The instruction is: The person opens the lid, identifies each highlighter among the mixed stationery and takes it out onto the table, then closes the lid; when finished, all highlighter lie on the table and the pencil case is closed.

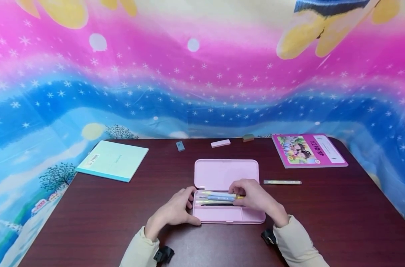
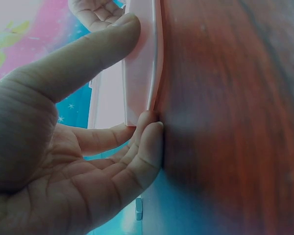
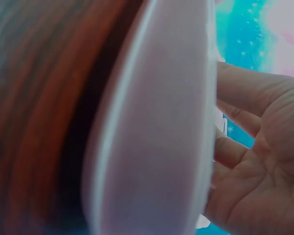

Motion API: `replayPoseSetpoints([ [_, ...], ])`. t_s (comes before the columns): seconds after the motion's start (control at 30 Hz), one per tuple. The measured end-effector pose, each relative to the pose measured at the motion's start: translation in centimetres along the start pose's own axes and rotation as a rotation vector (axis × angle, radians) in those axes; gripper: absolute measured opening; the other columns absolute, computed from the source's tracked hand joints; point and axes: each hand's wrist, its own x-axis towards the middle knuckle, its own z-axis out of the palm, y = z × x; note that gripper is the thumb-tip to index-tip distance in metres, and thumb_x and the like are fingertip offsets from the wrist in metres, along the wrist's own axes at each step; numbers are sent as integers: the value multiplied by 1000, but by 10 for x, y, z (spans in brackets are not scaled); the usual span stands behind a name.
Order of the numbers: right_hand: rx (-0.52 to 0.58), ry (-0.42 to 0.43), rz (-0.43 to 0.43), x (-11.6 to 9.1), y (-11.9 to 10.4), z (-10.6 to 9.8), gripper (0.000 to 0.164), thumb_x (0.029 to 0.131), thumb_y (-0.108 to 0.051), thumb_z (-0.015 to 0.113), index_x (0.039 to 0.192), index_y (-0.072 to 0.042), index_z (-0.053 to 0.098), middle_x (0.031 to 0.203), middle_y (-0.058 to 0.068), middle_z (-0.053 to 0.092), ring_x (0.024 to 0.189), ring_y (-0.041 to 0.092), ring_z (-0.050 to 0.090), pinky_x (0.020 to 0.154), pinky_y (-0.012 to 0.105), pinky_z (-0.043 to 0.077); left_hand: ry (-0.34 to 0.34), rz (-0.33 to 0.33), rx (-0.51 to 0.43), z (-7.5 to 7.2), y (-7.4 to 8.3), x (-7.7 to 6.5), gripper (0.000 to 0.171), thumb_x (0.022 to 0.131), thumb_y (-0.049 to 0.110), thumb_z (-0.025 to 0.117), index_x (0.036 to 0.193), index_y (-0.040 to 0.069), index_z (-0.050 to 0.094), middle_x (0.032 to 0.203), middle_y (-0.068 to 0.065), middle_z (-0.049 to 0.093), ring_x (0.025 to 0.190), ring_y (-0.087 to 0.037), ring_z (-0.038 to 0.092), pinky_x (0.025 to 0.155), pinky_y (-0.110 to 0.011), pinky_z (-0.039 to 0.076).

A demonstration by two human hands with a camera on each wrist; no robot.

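A pink pencil case [image 1: 219, 214] lies open on the table, its lid [image 1: 226, 173] folded back. Several pens [image 1: 217, 197] are in its rear compartment; the front compartments show bare pink. My left hand [image 1: 175, 207] holds the case's left end, thumb at the front corner and fingers along the side. In the left wrist view, that thumb overlaps the pink front wall. My right hand [image 1: 256, 196] reaches into the case from the right, fingers and thumb curled about the right ends of the pens. In the right wrist view, the case wall hides its fingertips.
A pale green notebook [image 1: 114, 161] lies at left, a pink picture-covered book [image 1: 309, 151] at back right. One pen [image 1: 282, 182] sits right of the lid. Along the back edge are a blue-grey block [image 1: 180, 146], a pink-white bar [image 1: 220, 143] and an olive block [image 1: 248, 138], before a printed cloth.
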Motion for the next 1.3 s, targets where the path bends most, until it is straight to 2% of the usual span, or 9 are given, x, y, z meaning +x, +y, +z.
replayPoseSetpoints([
  [0.37,17,8,-24,0,1,-2,8,85,-4,70,90,-9,71,78,-8,61,71,6,53,66,25,47,2,11,3,-1,-1,0,82,62,25,89,126,0,44,97,-6,51,83,-16,52,75,-31,43],
  [0.6,2,20,-35,0,1,-3,8,86,-1,66,88,-8,68,77,-7,61,69,6,52,65,24,47,1,15,5,0,-1,0,80,62,25,89,125,1,45,96,-6,51,83,-16,52,74,-31,44],
  [0.83,57,42,-29,-2,1,-7,8,84,-3,68,86,-10,67,77,-7,62,72,7,56,68,25,49,2,8,5,0,-1,-1,83,63,25,89,128,-1,43,98,-6,51,84,-16,52,75,-32,44],
  [1.0,197,66,5,-4,4,-9,5,84,-9,72,87,-7,67,77,-4,63,73,10,58,68,26,48,-2,5,0,0,-1,-3,84,62,24,89,128,-1,43,98,-6,51,83,-16,53,74,-32,44],
  [1.17,393,123,98,-5,6,-14,10,83,-11,73,89,-4,69,78,6,66,71,19,61,64,26,49,0,15,4,1,0,-2,83,63,25,89,128,-1,43,97,-6,51,83,-15,53,74,-31,44],
  [1.3,500,179,157,-7,6,-21,14,84,-9,72,92,1,68,81,13,67,73,23,63,65,28,51,8,16,9,0,0,-1,83,63,24,89,128,-1,43,97,-6,51,83,-15,53,75,-32,44],
])
